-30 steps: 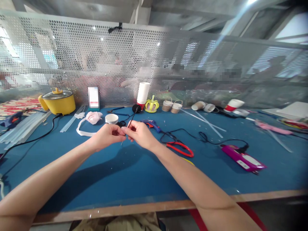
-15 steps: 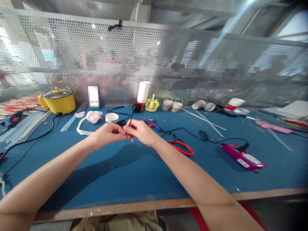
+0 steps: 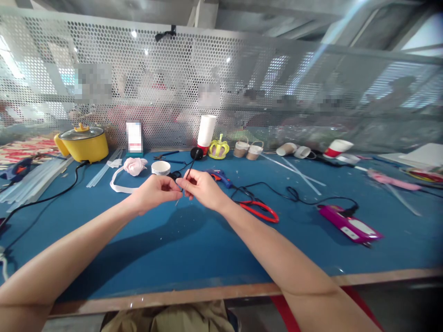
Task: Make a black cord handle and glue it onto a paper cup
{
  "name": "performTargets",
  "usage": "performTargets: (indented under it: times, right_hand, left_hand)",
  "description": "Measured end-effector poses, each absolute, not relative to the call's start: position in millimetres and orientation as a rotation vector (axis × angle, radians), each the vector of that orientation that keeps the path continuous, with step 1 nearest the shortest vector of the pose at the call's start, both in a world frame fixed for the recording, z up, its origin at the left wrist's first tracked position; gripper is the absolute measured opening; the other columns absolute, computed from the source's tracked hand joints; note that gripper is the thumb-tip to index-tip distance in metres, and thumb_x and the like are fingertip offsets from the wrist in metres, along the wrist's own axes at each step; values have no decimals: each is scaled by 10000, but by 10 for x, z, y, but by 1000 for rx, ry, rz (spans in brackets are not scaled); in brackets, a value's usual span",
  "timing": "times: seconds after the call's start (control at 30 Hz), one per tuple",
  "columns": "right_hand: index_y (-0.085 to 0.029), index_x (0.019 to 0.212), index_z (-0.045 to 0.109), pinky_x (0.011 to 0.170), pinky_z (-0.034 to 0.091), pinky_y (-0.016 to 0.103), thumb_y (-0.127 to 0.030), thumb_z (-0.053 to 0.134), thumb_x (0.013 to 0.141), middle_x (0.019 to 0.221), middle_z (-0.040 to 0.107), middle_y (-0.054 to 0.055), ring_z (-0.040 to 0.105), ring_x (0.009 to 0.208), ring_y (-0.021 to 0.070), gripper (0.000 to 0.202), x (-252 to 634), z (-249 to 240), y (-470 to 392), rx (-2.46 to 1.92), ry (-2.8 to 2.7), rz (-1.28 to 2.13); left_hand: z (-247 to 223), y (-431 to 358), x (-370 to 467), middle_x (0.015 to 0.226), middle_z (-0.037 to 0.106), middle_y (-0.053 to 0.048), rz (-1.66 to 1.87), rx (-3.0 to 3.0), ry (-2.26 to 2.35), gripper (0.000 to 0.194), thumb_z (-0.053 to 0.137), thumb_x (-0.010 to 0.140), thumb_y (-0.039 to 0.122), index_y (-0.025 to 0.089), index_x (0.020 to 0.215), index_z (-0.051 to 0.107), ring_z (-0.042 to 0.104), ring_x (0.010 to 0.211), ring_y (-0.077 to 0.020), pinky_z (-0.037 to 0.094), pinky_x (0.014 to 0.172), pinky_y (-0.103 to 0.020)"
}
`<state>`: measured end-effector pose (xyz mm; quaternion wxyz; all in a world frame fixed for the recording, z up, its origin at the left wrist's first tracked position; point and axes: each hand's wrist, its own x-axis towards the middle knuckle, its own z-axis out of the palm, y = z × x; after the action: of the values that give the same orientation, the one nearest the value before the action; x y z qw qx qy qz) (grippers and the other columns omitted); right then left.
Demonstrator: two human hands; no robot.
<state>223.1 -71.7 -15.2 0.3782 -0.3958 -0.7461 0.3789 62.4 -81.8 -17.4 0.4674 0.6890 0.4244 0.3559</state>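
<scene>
My right hand is closed in a pinch on a thin black stem that leans up and away, with a round black head at its top. Close beside it, my left hand pinches around the stem's lower end, which the fingers mostly hide. A fine pale strand hangs below the fingertips. Left of the hands lies a pale pink fabric rose on a white ribbon. A roll of white tape sits just behind my left hand.
Right of my hands lie a blue glue gun, red-handled pliers and a purple power strip. A yellow electric pot and several glue sticks are at left. Paper cups, a yellow-green crown and small baskets line the perforated screen.
The round black head has dipped slightly as the stem tilts in my fingers. Both hands stay in nearly the same place, with the fingertips shifted a little.
</scene>
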Motion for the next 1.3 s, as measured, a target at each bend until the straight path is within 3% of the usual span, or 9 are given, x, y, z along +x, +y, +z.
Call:
performTargets:
  times: [0.33, 0.6, 0.8, 1.3]
  right_hand:
    - [-161, 694, 484, 415, 421, 201, -520, 553, 735, 542, 505, -40, 488, 443, 72, 368, 2239, -151, -707, -856, -1841, 1194]
    - [-161, 651, 468, 398, 403, 185, -469, 558, 758, 495, 483, -55, 460, 404, 55, 339, 2226, -176, -711, -895, -1820, 1145]
    - [-159, 732, 487, 442, 445, 199, -438, 588, 743, 564, 533, -40, 524, 478, 74, 297, 2240, -118, -724, -777, -1891, 1287]
    - [-162, 697, 474, 407, 402, 187, -400, 595, 742, 481, 503, -55, 498, 430, 72, 271, 2258, -127, -716, -910, -1891, 1178]
  left_hand:
    - [-139, -851, 645, 518, 472, 43, 817, 1591, 1019, 185, 637, 606, 277, 127, 587, 531, 311, 451, -34, 203, 423, -190]
    - [-168, -848, 655, 518, 474, 40, 834, 1536, 994, 187, 655, 583, 266, 129, 574, 528, 322, 450, -38, 198, 418, -188]
    - [-95, -827, 604, 494, 462, 49, 796, 1453, 935, 216, 663, 583, 286, 129, 568, 514, 287, 411, -22, 170, 397, -187]
    - [-69, -853, 598, 547, 534, 28, 881, 1634, 1023, 138, 660, 578, 228, 124, 596, 571, 434, 514, -65, 314, 487, -206]
